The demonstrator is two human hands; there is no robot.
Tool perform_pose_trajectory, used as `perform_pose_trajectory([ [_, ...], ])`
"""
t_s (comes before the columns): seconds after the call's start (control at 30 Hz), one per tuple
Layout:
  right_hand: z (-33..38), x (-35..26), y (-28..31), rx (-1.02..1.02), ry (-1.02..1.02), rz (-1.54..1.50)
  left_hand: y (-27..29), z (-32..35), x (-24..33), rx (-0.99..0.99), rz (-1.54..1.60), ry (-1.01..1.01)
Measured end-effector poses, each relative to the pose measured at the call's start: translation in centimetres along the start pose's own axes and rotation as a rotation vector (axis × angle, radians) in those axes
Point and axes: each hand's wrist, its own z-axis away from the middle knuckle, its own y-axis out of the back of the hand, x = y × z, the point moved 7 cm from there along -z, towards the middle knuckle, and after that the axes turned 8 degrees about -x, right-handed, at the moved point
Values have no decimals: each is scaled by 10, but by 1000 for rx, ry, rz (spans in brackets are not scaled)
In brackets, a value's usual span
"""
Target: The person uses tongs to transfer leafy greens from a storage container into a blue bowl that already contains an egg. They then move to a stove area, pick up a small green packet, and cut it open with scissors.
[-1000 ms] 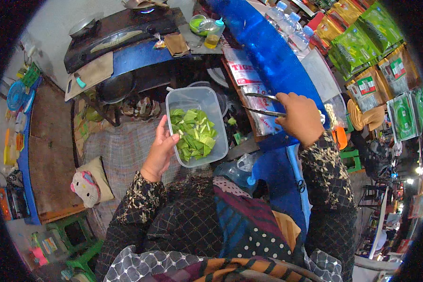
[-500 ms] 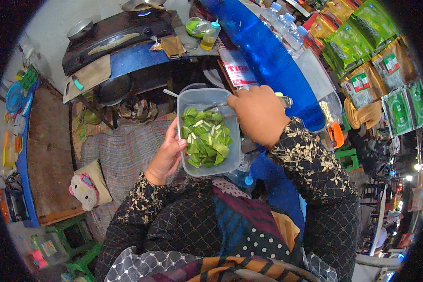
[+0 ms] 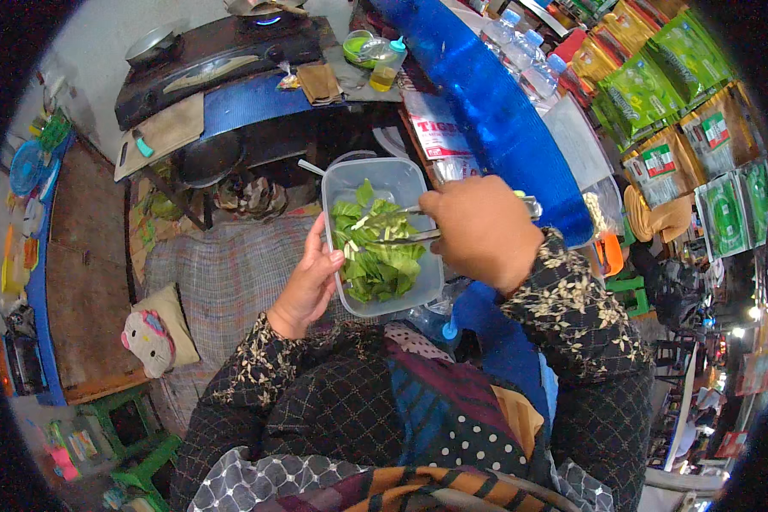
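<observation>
My left hand [image 3: 307, 282] grips the left wall of a clear plastic container [image 3: 431, 277], thumb inside the rim. Cut green leaves [image 3: 384, 271] with short pale stem pieces lie in it. My right hand [image 3: 485, 229] is closed round metal tongs [image 3: 418, 237], whose two arms reach over the container's right rim into the leaves. The handle end of the tongs shows beyond my knuckles on the right. Some leaves stand up near the tongs' tips; whether the tips pinch them I cannot make out.
Ahead stands a black gas stove [image 3: 222, 68] with a lit burner, a pan [image 3: 149, 47] and a wok. A squeeze bottle [image 3: 386, 66] of yellow liquid is beside it. A blue partition [image 3: 503, 111] curves along the right, with water bottles and hanging packets beyond.
My right hand has moved slightly right and down, and the tongs' arms are now spread over the leaves. The leaves have shifted, some pushed up. My left hand stays on the container.
</observation>
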Motion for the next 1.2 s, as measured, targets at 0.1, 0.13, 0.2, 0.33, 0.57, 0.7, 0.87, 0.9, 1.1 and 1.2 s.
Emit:
perform_pose_trajectory([
  [0.1, -1, -4, -13, -21, 30, -44, -2, -2, 0, 5, -40, -53],
  [0.13, -4, -6, -15, -45, 25, -56, 1, -2, -3, 5, -46, -79],
  [0.2, -6, -8, -20, -51, 26, -78, 0, -3, -2, 0, -76, -120],
  [0.33, -7, -8, -29, -18, 46, -102, -4, -5, -1, -5, -141, -181],
  [0.57, 5, 11, -11, -3, -52, -174, 7, -2, 1, -1, -198, -214],
  [0.7, 27, 39, 1, -3, -135, -261, 24, 0, -5, 63, -184, -182],
  [0.87, 43, 88, -18, -7, -288, -436, 36, 4, -5, 125, -161, -192],
  [0.9, 44, 100, -30, -39, -333, -427, 35, 1, -5, 118, -154, -184],
  [1.1, 36, 129, -87, -51, -516, -254, 33, -1, -2, 119, -169, -162],
  [1.2, 39, 113, -59, 141, -491, -201, 35, 0, -4, 126, -188, -157],
])
